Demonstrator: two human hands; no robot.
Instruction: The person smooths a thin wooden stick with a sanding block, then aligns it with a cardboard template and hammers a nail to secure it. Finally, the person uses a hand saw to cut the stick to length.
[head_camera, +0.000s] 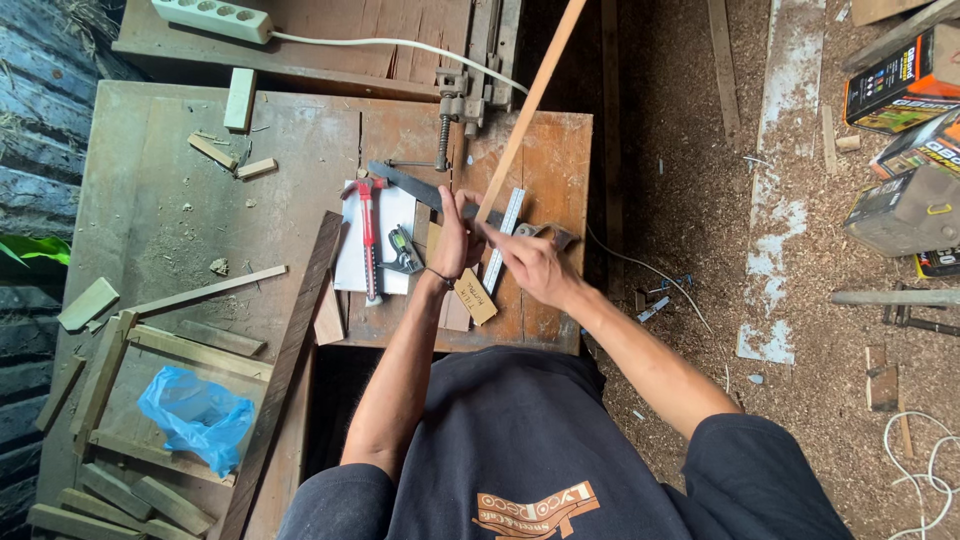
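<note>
Sawdusty workbench (200, 200), both hands (500, 250) outstretched together, fingers closed around thin wooden strip (530, 100)

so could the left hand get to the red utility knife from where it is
Probably yes. The left hand rests on the long wooden strip, and the red utility knife lies just beside it on the white sheet, uncovered. Only a small dark tool sits between them, low enough to reach over.

wood strip (530, 100): top end cut off by frame | lower end hidden under hands (500, 250)
</note>
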